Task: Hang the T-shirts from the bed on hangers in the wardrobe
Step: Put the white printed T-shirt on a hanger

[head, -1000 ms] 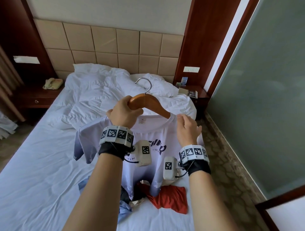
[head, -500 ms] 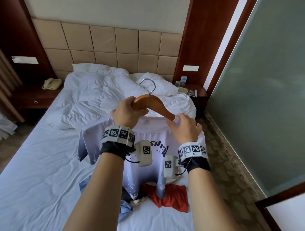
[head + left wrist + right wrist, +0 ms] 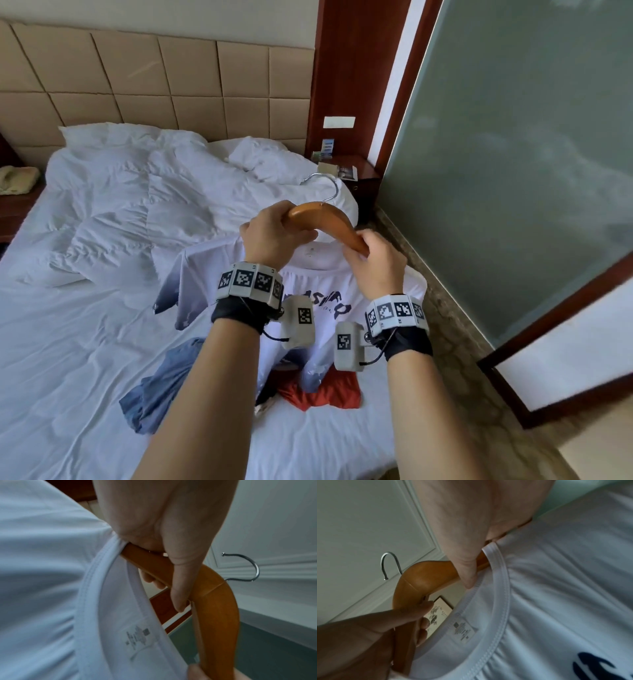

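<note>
White sheets cover the big bed, soft and full of wrinkles. Above it you hold up the white T-shirt, thin and floppy, with dark letters on the front. More T-shirts lie on the bed under it, a blue one and a red one. Your left hand grips the wooden hanger near its middle. Your right hand pinches the collar against the hanger's right arm. That arm looks only partly inside. Slide the collar gently over the smooth, curved wood so the stretchy ribbed edge does not pull out of shape. Keep the thin, shiny metal hook free.
</note>
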`<state>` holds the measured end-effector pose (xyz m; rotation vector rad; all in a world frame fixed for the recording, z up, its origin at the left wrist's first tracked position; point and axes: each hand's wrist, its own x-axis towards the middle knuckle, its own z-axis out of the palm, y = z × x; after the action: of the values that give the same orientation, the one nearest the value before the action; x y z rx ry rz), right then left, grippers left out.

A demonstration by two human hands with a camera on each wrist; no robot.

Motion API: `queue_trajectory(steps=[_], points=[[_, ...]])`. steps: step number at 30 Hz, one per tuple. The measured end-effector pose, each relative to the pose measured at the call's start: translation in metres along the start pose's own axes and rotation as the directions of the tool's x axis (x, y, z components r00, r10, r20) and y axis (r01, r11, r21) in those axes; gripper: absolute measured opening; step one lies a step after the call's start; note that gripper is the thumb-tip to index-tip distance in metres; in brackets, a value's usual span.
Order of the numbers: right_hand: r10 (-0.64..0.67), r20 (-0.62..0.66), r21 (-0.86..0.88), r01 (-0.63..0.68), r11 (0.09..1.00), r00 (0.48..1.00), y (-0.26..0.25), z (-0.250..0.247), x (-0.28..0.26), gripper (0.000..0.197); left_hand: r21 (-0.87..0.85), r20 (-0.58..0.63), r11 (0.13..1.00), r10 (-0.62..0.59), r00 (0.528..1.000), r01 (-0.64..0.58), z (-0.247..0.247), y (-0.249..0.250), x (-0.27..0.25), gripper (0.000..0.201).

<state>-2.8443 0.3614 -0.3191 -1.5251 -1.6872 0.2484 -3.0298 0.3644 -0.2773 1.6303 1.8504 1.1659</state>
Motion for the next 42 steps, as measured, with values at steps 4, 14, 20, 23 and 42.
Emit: queue_trajectory(steps=[4,14,20,23,42], points=[[0.073,-0.113,-0.039,-0.078,0.996,0.991,0.029,-0.041,-0.012,0.010,0.042,0.041,0.996,0.082,0.996,-0.083,0.038,0.023,-0.007,0.039],[0.236,-0.349,-0.147,-0.302,0.942,0.907,0.111,-0.187,-0.053,0.009,0.127,0.177,0.965,0.205,0.963,-0.229,0.127,0.100,-0.049,0.032],[0.293,-0.439,-0.158,-0.394,0.906,0.850,0.162,-0.292,-0.106,0.010,0.104,0.305,0.940,0.282,0.910,-0.326,0.196,0.183,-0.121,0.018],[0.329,-0.455,-0.162,-0.441,0.883,0.827,0.192,-0.349,-0.135,0.014,0.127,0.394,0.917,0.304,0.868,-0.379,0.233,0.232,-0.159,0.022],[0.415,-0.555,-0.354,-0.656,0.667,0.721,0.326,-0.690,-0.219,0.014,-0.203,0.577,0.740,0.620,0.533,-0.641,0.449,0.522,-0.319,0.037]])
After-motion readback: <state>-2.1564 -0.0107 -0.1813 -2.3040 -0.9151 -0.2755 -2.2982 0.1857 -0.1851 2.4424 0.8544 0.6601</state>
